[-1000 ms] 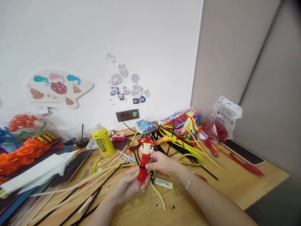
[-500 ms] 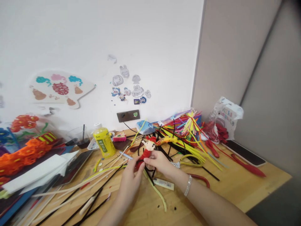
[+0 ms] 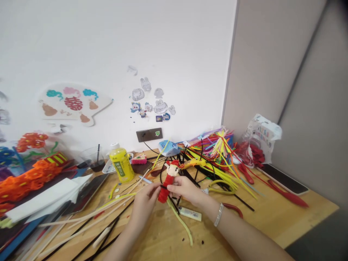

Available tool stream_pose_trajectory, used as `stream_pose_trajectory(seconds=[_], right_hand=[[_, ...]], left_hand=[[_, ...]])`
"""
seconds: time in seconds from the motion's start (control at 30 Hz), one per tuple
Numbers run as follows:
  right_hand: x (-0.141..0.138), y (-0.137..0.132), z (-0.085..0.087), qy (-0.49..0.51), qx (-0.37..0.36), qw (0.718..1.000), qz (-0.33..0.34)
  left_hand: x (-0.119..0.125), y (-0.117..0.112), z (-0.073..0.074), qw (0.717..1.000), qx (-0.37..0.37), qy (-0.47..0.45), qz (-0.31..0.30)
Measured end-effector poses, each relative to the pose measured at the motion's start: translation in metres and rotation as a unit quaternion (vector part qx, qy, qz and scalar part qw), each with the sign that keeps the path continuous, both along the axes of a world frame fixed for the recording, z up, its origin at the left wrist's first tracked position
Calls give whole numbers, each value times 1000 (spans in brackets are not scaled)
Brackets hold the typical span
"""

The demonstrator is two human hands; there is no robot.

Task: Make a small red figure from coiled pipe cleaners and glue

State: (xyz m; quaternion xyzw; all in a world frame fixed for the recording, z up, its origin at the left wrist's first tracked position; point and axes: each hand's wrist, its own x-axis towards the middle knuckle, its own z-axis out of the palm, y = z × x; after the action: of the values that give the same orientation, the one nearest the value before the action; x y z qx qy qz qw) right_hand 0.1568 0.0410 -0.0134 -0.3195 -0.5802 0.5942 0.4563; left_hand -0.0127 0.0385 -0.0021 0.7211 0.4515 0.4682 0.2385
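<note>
A small pipe-cleaner doll (image 3: 168, 181) with a cream head, red hat and red body is held upright, leaning slightly right, above the table. My right hand (image 3: 187, 188) is closed on it from the right, thumb across the front of its body. A black pipe cleaner (image 3: 164, 187) crosses the doll's middle like a belt. At the left end of this strip, my left hand (image 3: 148, 195) has its fingertips pinched together, touching the doll's side. Beneath the hands hang or lie a pale yellow pipe cleaner (image 3: 183, 226) and a small white tube (image 3: 190, 214).
A yellow drink bottle (image 3: 121, 165) and a cup of dark liquid (image 3: 95, 163) stand at the back left. Bundled coloured pipe cleaners (image 3: 217, 143) lie at the back right, near red-handled pliers (image 3: 233, 209). Orange fuzzy flowers (image 3: 32, 177) and white paper (image 3: 51, 195) fill the left side.
My left hand has shifted left off the doll's front, uncovering its lower red body and the black strip across it. My right hand keeps its hold.
</note>
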Motion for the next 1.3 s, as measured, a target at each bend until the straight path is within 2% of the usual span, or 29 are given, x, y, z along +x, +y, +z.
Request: stream_pose_trajectory(seconds=[0.23, 0.37, 0.47, 0.57, 0.83, 1.0, 1.3], right_hand=[[-4, -5, 8, -4, 16, 1000, -25], [-4, -1, 1, 8, 13, 999, -34], [-2, 2, -3, 14, 35, 999, -15], [0, 4, -5, -1, 59, 998, -5], [-2, 7, -13, -30, 91, 995, -17], [-4, 6, -14, -17, 97, 995, -13], [-2, 5, -13, -48, 101, 994, -13]], left_hand=[[5, -6, 2, 991, -104, -64, -51], [10, -7, -1, 953, -221, -194, -66], [13, -8, -4, 926, -259, -273, -40], [16, -9, -5, 926, -252, -282, -16], [15, -12, -6, 950, -177, -255, 34], [15, -11, -6, 952, -183, -246, 15], [17, -10, -5, 946, -222, -233, -29]])
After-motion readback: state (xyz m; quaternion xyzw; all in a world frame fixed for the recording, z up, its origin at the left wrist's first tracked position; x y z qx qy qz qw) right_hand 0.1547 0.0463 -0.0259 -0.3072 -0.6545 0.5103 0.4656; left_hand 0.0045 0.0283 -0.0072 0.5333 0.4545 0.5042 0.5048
